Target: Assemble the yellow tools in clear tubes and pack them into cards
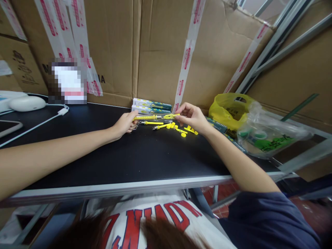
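Note:
Both hands hold one long yellow pen-like tool (155,117) level just above the black table (129,155). My left hand (127,122) grips its left end with closed fingers. My right hand (190,116) pinches its right end. Under the tool lie two more yellow tools (155,123) and several small yellow caps and clips (185,131). A keyring hangs below my left hand, partly hidden.
Two long printed boxes (151,105) lie at the table's back against cardboard cartons (160,52). A yellow plastic bag (229,110) and a clear bag (264,133) sit at the right. A white device (27,103) with a cable is at the left. A metal frame (280,45) rises at the right.

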Tool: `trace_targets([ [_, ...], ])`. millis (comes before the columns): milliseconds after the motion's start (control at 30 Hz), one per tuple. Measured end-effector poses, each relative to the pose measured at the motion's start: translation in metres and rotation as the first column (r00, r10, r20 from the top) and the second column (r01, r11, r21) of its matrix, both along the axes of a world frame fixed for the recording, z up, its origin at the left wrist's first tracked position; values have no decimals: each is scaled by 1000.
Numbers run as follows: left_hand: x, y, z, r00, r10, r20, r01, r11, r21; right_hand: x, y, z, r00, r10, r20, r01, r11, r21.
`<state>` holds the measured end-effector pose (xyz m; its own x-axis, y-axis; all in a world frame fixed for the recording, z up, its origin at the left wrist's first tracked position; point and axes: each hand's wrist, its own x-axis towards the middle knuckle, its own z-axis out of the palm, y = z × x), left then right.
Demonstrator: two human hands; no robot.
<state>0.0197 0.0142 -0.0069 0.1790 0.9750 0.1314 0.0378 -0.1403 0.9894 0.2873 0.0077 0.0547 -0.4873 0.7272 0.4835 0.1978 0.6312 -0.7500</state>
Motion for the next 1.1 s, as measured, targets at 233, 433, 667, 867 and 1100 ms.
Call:
trace_targets([
  [233,-1,-2,-1,1000,21,6,-21,1000,-2,-4,-4,-2,1000,27,-8,-27,1000,-8],
  [433,-2,1,-3,1000,5,11,-5,1000,18,-3,-8,3,999,-1,49,-1,999,33],
  [667,-3,4,-3,999,10,36,-11,1000,24,23,-6,26,950,-46,310,1,990,144],
  [867,-2,1,-1,999,6,33,-7,1000,22,59,24,25,466,-510,723,215,858,466],
  [1100,-3,4,-5,1000,2,22,-3,999,34,67,40,9,272,-430,861,246,896,370],
])
